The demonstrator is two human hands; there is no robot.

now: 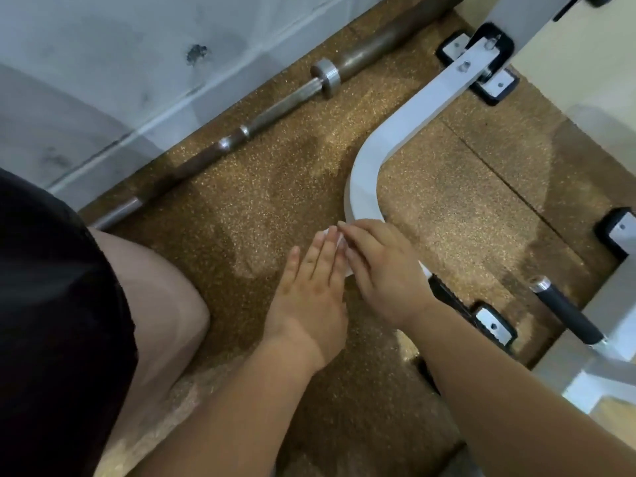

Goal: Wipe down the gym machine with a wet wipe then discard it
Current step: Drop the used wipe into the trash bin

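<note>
The gym machine's white curved frame bar bends down across the brown speckled floor. My left hand and my right hand lie flat side by side over the bar's lower bend. A white wet wipe shows as a small patch between the fingers of both hands; most of it is hidden beneath them. Both hands press on the wipe with fingers stretched out. My bare knee is bent at the left.
A steel barbell lies along the grey wall at the back left. Black bolted foot plates hold the frame. A black-gripped handle sticks out at the right. Open rubber floor lies between barbell and frame.
</note>
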